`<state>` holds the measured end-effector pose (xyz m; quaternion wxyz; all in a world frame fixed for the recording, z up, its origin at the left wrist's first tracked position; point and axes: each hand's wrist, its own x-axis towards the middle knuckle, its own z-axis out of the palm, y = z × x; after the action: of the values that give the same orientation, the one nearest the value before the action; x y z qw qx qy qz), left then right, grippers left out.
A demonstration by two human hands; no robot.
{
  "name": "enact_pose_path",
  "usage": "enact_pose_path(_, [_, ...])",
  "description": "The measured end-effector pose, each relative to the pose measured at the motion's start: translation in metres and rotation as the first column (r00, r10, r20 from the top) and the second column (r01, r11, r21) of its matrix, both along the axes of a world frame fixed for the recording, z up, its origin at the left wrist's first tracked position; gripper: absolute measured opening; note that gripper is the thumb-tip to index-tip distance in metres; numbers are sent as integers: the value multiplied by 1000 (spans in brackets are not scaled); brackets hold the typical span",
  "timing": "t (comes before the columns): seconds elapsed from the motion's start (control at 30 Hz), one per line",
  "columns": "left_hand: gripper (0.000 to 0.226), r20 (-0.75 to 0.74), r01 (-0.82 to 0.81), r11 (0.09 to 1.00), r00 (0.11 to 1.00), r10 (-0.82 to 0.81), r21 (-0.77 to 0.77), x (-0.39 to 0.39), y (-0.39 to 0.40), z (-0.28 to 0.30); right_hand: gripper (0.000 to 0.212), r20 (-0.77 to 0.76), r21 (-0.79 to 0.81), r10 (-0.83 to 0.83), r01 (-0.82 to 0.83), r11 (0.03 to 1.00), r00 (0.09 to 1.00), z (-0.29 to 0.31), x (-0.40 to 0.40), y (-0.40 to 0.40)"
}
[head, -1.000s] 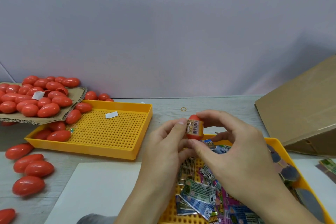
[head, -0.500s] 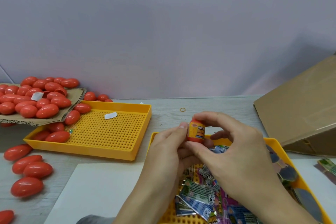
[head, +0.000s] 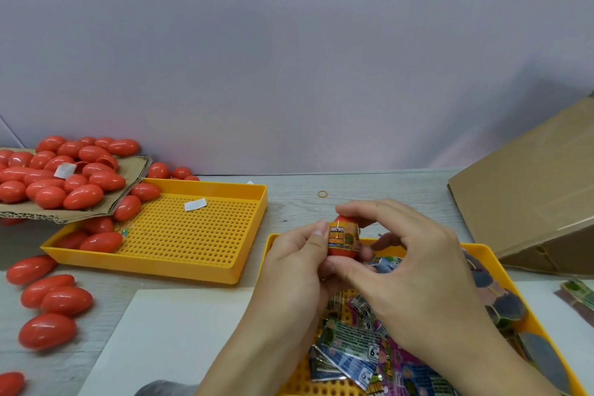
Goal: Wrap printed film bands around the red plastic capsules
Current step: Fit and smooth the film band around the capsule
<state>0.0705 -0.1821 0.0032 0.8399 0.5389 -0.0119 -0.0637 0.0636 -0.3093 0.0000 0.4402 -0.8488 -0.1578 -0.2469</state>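
We pinch the capsule (head: 341,239) upright between both hands above the near tray (head: 482,249): left hand (head: 295,262) thumb on its side, right hand (head: 414,270) fingers on its tip and base. With the band (head: 343,237) already round the middle, we should square it there. Spare bands (head: 360,344) lie in the tray on the bench (head: 385,190).

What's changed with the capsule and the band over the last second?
The capsule, held upright between both hands, has been turned: the printed film band showed a barcode panel a second ago and now shows its orange logo panel. The left hand and right hand keep their grip, the right fingertips on top. The yellow trays, loose red capsules and cardboard box have not moved.
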Motion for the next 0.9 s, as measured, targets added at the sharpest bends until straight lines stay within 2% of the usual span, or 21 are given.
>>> enact_pose_path(0.3, [31, -9, -49, 998, 999, 49, -26, 2, 4, 1, 42, -80, 78, -4, 10, 997, 997, -3, 0, -2])
enact_pose_path(0.4, [18, -42, -68, 996, 997, 65, -59, 3, 6, 1, 40, -108, 70, -5, 12, 997, 994, -2, -1, -2])
enact_pose_path(0.63, [26, -3, -112, 988, 994, 112, -106, 2, 6, 2, 34, -126, 113, 29, -15, 994, 992, -3, 0, -3])
enact_pose_path(0.9, [28, 65, -118, 989, 990, 124, -88, 2, 6, -1, 33, -145, 173, 47, -21, 985, 988, -4, 2, -3])
